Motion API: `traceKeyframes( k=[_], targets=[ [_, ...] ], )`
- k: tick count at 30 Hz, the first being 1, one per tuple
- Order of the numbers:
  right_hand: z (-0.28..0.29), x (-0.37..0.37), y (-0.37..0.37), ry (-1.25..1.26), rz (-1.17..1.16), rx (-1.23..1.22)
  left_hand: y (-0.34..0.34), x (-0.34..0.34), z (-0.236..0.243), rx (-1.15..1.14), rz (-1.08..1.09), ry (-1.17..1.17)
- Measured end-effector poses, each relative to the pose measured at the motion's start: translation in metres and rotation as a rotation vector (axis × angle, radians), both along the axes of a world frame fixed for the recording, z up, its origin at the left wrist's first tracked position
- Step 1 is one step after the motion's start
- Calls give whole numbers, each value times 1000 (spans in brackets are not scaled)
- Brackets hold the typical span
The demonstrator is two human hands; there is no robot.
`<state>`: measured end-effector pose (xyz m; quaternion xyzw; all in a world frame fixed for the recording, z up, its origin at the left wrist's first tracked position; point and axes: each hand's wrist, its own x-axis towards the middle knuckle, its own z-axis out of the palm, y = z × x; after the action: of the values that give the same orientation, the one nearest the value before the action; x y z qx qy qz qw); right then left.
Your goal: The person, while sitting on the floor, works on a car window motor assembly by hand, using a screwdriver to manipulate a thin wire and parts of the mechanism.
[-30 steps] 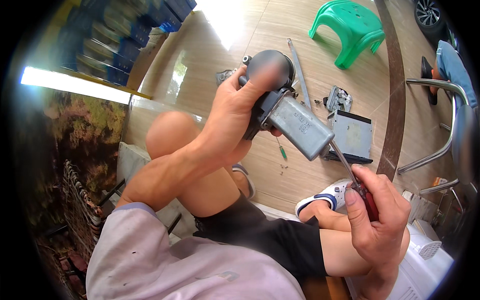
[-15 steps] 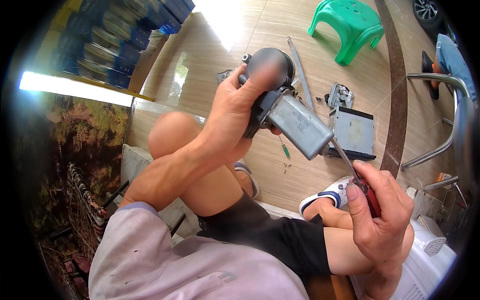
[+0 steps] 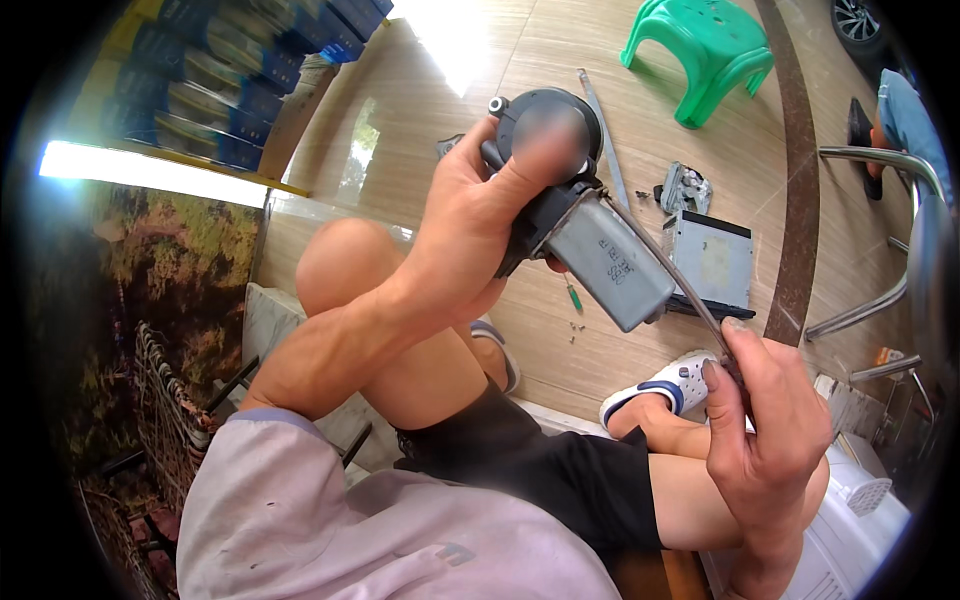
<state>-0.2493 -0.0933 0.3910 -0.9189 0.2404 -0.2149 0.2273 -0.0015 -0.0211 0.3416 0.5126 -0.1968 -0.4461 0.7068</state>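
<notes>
My left hand (image 3: 465,220) grips a gear motor (image 3: 612,260) by its black round end, the thumb lying across that end. Its silver-grey metal can points down toward the lower right. My right hand (image 3: 768,430) is closed round the handle of a screwdriver (image 3: 690,290), and the fingers hide most of that handle. The long steel shaft runs along the right side of the can. Its tip reaches the seam where the can meets the black housing; whether it sits on a screw there cannot be made out.
On the tiled floor lie a small green-handled screwdriver (image 3: 573,297), loose screws (image 3: 576,328), a long metal strip (image 3: 602,135), a metal bracket-like part (image 3: 685,190) and a silver box-shaped unit (image 3: 712,262). Beyond stand a green stool (image 3: 700,45) and a chrome-framed chair (image 3: 880,154).
The screwdriver shaft has moved from the can's lower end to alongside its right side, tip up at the seam. The motor has shifted slightly right and rolled a little in my left hand.
</notes>
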Motion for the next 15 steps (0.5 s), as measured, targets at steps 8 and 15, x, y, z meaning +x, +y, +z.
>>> traceKeyframes(
  k=[8,15],
  targets=[
    [-3,-2,-7,41,108,-245,-1,1,3,-18,-50,-52],
    [3,-20,-11,-35,-183,1403,5,-6,-1,39,-30,-104]
  ],
)
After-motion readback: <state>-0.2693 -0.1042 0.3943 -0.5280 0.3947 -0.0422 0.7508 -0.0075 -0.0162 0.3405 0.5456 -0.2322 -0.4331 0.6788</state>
